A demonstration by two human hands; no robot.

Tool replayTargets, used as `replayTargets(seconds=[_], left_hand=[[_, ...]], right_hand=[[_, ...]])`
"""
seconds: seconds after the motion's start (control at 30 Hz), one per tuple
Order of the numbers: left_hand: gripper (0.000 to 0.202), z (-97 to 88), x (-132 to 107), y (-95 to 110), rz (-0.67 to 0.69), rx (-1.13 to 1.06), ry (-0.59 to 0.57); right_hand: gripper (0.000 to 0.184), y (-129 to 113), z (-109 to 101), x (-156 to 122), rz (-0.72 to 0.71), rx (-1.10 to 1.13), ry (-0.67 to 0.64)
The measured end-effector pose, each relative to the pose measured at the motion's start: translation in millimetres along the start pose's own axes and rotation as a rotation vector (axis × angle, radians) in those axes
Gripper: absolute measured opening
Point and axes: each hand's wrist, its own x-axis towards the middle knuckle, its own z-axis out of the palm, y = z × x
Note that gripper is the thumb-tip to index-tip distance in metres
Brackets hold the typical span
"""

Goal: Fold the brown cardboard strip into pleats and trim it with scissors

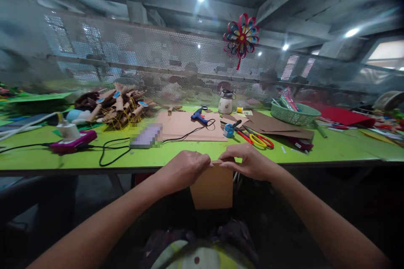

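Observation:
Both hands hold one brown paper piece (213,188) in front of the green table's near edge. My left hand (183,169) pinches its top left edge, and my right hand (249,162) pinches its top right edge. The piece hangs down below the fingers, over my lap. On the table just beyond my right hand lie red and yellow scissors (259,139) and a small blue tape roll (229,130).
The green table (331,149) carries a blue glue gun (199,116) on brown card sheets, a black cord, a magenta device (71,143), a heap of rolled brown paper tubes (118,107), a white jar, and a green basket (295,113). A perforated screen with a paper flower stands behind.

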Motion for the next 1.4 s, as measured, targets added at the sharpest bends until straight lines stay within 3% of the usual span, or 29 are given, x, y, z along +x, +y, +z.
replayTargets(seconds=[0.13,0.37,0.67,0.97,1.23,1.4], left_hand=[[0.032,-7.3,2,4,-0.041,0.014,0.007],[0.028,-22.3,-17,-4,-0.118,-0.224,-0.069],[0.023,-14.8,-22,-12,-0.099,-0.116,-0.087],[0.030,-10.8,-25,-27,-0.169,-0.178,-0.100],[0.026,-23.0,2,-17,-0.146,-0.363,-0.071],[0.026,-7.8,16,-17,-0.158,-0.364,-0.016]], right_hand=[[0.023,-6,-3,4,-0.069,-0.143,-0.045],[0.026,-2,1,-7,0.006,-0.188,-0.087],[0.025,1,0,-2,0.031,-0.099,-0.174],[0.028,8,4,-4,0.032,-0.016,-0.127],[0.026,16,8,4,0.032,-0.014,-0.036],[0.025,25,17,6,0.067,-0.006,-0.019]])
